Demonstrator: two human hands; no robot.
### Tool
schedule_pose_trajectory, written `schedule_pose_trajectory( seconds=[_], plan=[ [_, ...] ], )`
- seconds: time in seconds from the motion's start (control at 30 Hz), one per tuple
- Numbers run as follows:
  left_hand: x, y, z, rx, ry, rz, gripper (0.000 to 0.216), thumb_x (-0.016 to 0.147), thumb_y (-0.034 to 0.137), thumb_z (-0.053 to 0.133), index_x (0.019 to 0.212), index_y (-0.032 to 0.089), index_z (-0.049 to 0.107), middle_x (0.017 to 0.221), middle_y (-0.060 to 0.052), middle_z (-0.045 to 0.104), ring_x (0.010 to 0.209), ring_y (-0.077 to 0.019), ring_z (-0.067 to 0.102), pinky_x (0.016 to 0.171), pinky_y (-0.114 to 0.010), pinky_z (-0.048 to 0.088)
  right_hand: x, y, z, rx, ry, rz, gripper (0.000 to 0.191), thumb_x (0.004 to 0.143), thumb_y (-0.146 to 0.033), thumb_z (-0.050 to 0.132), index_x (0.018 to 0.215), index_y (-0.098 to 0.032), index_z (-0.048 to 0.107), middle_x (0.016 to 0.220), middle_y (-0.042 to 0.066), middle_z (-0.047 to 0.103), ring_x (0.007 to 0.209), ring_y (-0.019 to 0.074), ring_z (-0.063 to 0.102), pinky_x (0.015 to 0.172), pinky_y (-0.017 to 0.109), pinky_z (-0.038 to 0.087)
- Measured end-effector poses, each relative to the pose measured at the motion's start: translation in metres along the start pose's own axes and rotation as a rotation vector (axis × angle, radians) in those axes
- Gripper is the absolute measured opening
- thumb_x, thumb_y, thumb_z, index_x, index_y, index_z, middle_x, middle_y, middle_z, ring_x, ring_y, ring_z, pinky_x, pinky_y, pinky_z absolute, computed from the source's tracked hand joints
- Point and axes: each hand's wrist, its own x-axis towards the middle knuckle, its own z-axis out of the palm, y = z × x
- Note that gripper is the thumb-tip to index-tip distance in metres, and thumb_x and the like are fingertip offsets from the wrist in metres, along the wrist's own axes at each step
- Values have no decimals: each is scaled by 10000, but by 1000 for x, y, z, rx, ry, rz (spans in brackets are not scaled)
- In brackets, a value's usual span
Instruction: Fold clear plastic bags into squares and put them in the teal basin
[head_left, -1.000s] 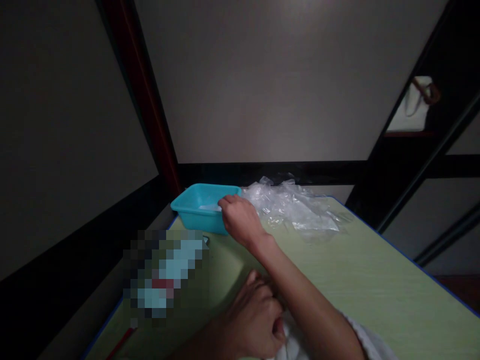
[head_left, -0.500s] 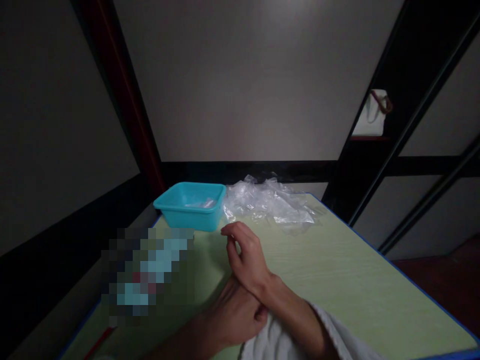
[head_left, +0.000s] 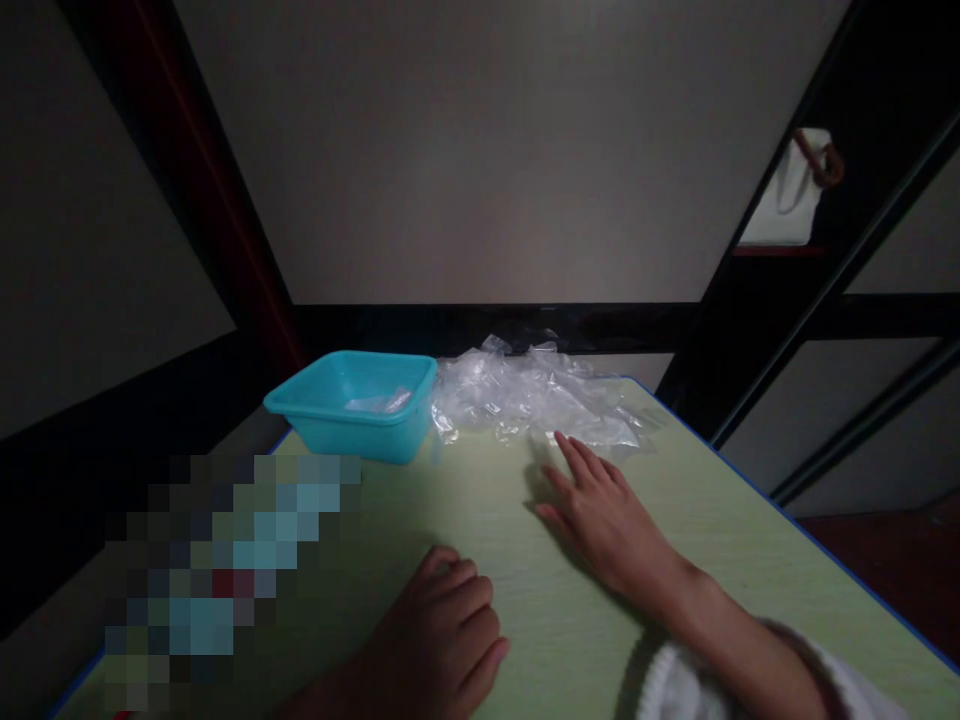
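My right hand (head_left: 604, 510) lies flat on the green table (head_left: 720, 560), fingers stretched toward a pile of clear plastic bags (head_left: 529, 400), its fingertips just short of the pile's near edge. My left hand (head_left: 442, 635) rests on the table near the front, fingers loosely curled, holding nothing. A turquoise plastic tub (head_left: 356, 405) stands at the far left of the table with something clear and pale inside it.
A blurred-out patch (head_left: 232, 570) covers something on the table's left side. The table has a blue edge and ends at a grey wall. A dark frame stands at the right with a white bag (head_left: 787, 195) hanging behind it.
My right hand left the tub, drew back, then swung right and spread flat near the plastic bags. My left hand let go of the white cloth and shifted left.
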Motion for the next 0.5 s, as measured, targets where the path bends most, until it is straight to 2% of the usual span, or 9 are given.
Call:
schedule_pose_trajectory(
  seconds=[0.13, 0.27, 0.37, 0.5],
  plan=[
    [-1, -1, 0, -23, 91, 50, 296, 879, 127, 382, 595, 197, 428, 572, 13, 491, 578, -148, 436, 658, -303, 373, -6, 10, 2, -150, -175, 81, 463, 852, -389, 576, 1215, -101, 574, 1404, 247, 363, 1297, 354, 361, 993, 509, 377],
    [0, 1, -9, -3, -61, -61, 270, 887, 99, 392, 659, 190, 504, 628, 6, 549, 636, -150, 498, 732, -313, 403, -7, 12, 1, -155, -273, 87, 544, 887, -414, 511, 1292, -50, 496, 1367, 230, 423, 1275, 325, 403, 1013, 501, 372],
    [1, 2, -14, -3, -62, -57, 258, 887, 99, 406, 677, 189, 527, 637, 7, 564, 639, -148, 508, 737, -305, 411, -6, 12, -1, -134, -251, 67, 555, 885, -403, 522, 1284, -19, 492, 1326, 225, 481, 1231, 319, 464, 1005, 500, 390],
    [1, 0, -15, -10, -24, -62, 263, 882, 91, 408, 664, 184, 523, 633, 10, 557, 636, -142, 502, 729, -294, 411, -9, 6, -1, -114, -182, -11, 466, 872, -358, 559, 1185, -14, 574, 1223, 228, 578, 1136, 310, 556, 973, 498, 425]
  ],
)
